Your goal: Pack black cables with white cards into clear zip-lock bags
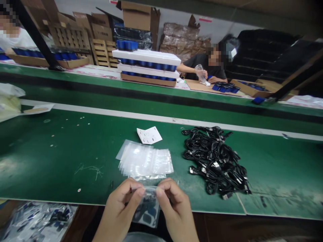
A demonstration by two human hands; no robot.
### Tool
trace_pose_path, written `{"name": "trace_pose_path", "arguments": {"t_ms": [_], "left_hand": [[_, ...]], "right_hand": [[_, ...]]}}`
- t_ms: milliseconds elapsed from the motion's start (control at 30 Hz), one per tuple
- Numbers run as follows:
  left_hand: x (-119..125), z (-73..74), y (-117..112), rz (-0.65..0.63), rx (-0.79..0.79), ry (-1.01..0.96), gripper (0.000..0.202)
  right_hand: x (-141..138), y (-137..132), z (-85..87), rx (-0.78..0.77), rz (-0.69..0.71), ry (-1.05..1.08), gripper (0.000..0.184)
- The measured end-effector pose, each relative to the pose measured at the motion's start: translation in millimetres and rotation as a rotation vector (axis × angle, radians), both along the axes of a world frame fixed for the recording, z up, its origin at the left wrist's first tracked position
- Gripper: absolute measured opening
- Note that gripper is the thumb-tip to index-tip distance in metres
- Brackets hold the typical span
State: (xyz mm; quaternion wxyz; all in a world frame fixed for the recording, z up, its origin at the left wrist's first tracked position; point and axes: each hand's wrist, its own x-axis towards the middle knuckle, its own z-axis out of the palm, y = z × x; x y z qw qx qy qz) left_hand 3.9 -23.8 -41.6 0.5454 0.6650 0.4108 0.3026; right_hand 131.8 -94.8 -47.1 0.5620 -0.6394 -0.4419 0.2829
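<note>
Squarely between hands (122,203) (175,203), clear bag (147,212).

A white strip (113,113) runs along the far edge of the tabletop (63,158); a yellowish bag (10,106) lies at its left edge. Beyond the far edge, left to right, are a person in white (15,39), a box of blue pieces (75,63), a white stack (146,55) and a person in black (219,73) holding clear plastic (201,72). Behind are pallets (101,42), cartons (136,18) and wrapped bundles (176,42).
</note>
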Motion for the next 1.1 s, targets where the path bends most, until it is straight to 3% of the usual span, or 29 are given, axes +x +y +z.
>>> {"name": "trace_pose_path", "arguments": {"t_ms": [167,333,533,667,867,967,1100], "left_hand": [[11.2,-11.8,-21.0,0.257,0.145,-0.017,0.026],[12.8,-25.6,-31.1,0.333,0.287,-0.086,0.027],[12.2,-27.1,-33.4,0.38,0.344,-0.142,0.025],[7.5,-23.3,-25.1,0.279,0.295,-0.135,0.023],[-3.8,-4.4,-2.8,-0.085,0.096,-0.047,0.019],[-7.3,4.1,-1.3,-0.143,0.014,-0.003,0.024],[-10.1,4.3,-4.7,-0.115,0.128,0.063,0.027]], "right_hand": [[-28.5,4.5,-19.0,0.088,-0.178,-0.087,0.027],[-43.9,1.1,-35.8,0.182,-0.221,-0.248,0.027],[-50.6,1.4,-30.2,0.288,-0.258,-0.441,0.025],[-44.7,2.0,-20.4,0.211,-0.277,-0.341,0.023],[-17.5,2.4,-6.7,0.149,0.03,-0.091,0.023],[-17.0,0.2,-6.0,0.124,0.009,-0.011,0.025],[-21.4,-2.1,-5.8,0.136,-0.027,-0.011,0.026]]}}
